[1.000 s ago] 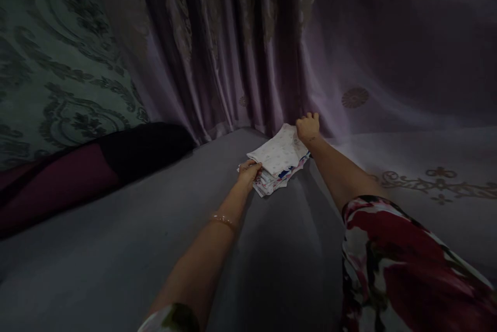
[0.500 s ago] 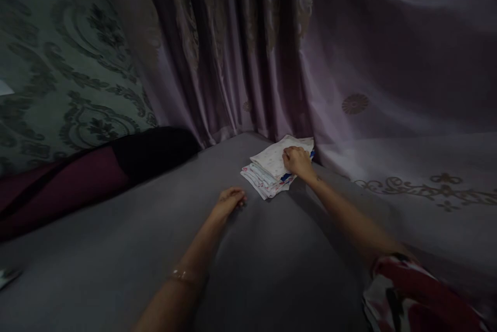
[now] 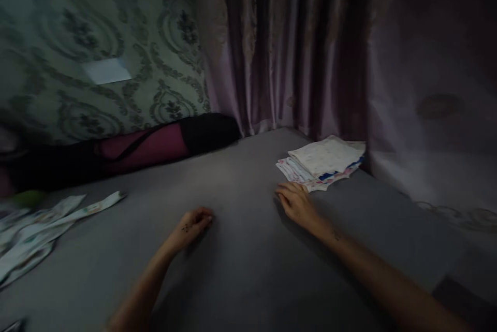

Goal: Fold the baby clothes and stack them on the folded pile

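Observation:
A stack of folded cloths [image 3: 326, 158], pale on top with pink-patterned and blue edges below, lies near the curtain at the right. My right hand [image 3: 297, 205] is just in front of its near edge, fingers loosely bent with the thumb apart, holding nothing. Farther left, my left hand [image 3: 190, 227] hovers low over the grey sheet [image 3: 233, 270]. Its fingers are curled in against the thumb, and nothing shows in them. At the far left lie loose white patterned clothes [image 3: 50, 223], spread out and partly outside the frame.
A long black and maroon bundle [image 3: 155, 143] runs along the patterned wall [image 3: 147, 21]. Purple curtains [image 3: 287, 47] hang at the back and right. Beside the loose clothes is a green round thing [image 3: 29, 198], blurred. A dark object [image 3: 13, 326] shows at the bottom left corner.
My right hand has come off the top of the stack and drawn back in front of it. The view has turned left, bringing the loose clothes into sight.

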A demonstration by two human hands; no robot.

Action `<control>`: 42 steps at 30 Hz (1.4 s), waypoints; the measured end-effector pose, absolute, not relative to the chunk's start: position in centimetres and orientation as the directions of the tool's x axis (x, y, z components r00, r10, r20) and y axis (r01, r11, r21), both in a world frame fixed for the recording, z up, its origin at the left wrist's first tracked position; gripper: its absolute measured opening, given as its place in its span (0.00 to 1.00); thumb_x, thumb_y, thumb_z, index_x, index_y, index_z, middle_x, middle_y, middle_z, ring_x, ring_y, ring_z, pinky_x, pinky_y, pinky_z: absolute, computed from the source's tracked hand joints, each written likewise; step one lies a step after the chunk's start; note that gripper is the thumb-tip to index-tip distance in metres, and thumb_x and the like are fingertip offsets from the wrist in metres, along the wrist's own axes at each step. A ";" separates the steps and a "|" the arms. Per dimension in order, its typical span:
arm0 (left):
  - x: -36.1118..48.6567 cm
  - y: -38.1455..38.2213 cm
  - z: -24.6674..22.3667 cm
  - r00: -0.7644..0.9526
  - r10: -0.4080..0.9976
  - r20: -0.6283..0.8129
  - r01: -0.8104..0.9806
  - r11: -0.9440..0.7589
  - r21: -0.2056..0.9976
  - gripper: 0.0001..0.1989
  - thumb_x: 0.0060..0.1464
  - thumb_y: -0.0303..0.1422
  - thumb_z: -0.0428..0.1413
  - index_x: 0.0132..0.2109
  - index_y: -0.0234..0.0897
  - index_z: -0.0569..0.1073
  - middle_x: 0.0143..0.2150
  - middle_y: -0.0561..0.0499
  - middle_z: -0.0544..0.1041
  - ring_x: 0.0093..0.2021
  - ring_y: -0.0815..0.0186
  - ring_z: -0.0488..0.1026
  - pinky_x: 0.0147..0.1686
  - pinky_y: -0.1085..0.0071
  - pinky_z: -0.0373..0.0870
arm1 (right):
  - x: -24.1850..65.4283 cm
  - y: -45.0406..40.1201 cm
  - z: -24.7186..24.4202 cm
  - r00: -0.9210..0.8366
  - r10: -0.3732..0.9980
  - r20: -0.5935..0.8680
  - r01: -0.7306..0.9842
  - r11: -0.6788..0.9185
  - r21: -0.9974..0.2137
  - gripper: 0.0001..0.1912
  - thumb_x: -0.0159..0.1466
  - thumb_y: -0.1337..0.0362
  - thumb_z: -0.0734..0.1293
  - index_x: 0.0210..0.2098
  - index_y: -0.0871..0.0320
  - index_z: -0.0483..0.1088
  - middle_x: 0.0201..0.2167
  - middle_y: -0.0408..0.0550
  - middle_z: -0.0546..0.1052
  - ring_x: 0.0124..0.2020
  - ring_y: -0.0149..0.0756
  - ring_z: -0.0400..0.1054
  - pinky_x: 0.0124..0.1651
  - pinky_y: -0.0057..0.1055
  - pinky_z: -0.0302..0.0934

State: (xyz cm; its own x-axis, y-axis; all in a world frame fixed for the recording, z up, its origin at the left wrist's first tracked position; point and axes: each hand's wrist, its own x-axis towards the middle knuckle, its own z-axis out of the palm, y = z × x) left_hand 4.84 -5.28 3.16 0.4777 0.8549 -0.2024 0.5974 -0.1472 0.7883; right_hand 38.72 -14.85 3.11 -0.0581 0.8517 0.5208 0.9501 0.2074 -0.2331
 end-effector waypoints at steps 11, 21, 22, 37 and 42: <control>-4.7 -8.3 4.5 0.352 0.931 -0.093 0.795 -0.245 0.554 0.13 0.56 0.34 0.48 0.37 0.34 0.75 0.31 0.49 0.76 0.31 0.67 0.69 0.31 0.74 0.63 | 28.2 -11.8 1.3 -0.410 0.816 0.407 0.676 0.571 -0.465 0.16 0.66 0.69 0.56 0.43 0.55 0.74 0.46 0.52 0.75 0.49 0.39 0.70 0.54 0.40 0.64; -12.0 -7.6 5.5 0.149 0.985 -0.088 0.839 -0.079 0.538 0.13 0.50 0.30 0.49 0.36 0.31 0.77 0.29 0.49 0.76 0.29 0.67 0.69 0.30 0.74 0.64 | 18.2 -9.2 0.4 -0.563 0.768 0.306 0.581 0.631 -0.514 0.15 0.67 0.67 0.55 0.43 0.56 0.73 0.35 0.49 0.73 0.39 0.37 0.69 0.44 0.33 0.63; -13.1 -7.4 5.7 0.106 0.991 -0.078 0.843 -0.048 0.536 0.13 0.49 0.30 0.49 0.35 0.31 0.77 0.29 0.49 0.77 0.29 0.67 0.69 0.30 0.74 0.64 | 17.7 -9.1 0.2 -0.561 0.770 0.304 0.586 0.628 -0.512 0.15 0.67 0.67 0.56 0.43 0.56 0.73 0.35 0.49 0.73 0.39 0.37 0.69 0.43 0.33 0.63; -31.8 -7.1 10.1 -0.620 0.765 0.175 0.773 0.557 0.306 0.20 0.53 0.31 0.47 0.47 0.27 0.77 0.39 0.41 0.79 0.40 0.59 0.74 0.38 0.70 0.65 | 16.9 -8.6 -1.3 -0.495 0.794 0.353 0.563 0.602 -0.566 0.15 0.67 0.61 0.57 0.41 0.57 0.74 0.31 0.48 0.73 0.35 0.38 0.69 0.39 0.34 0.62; -32.6 -7.7 8.3 -0.594 0.793 0.133 0.801 0.568 0.187 0.14 0.46 0.32 0.56 0.42 0.33 0.78 0.42 0.41 0.79 0.46 0.55 0.72 0.43 0.69 0.65 | 16.8 -8.6 -1.5 -0.483 0.793 0.372 0.549 0.605 -0.577 0.13 0.66 0.62 0.58 0.41 0.56 0.73 0.33 0.48 0.73 0.35 0.38 0.69 0.40 0.35 0.63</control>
State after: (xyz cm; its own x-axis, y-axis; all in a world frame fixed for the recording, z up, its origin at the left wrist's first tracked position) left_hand -32.59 -7.65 8.28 -0.5940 0.7933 0.1334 0.8012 0.5684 0.1871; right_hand 16.83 -8.56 -1.49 -0.4828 0.7930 0.3715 0.5488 0.6046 -0.5773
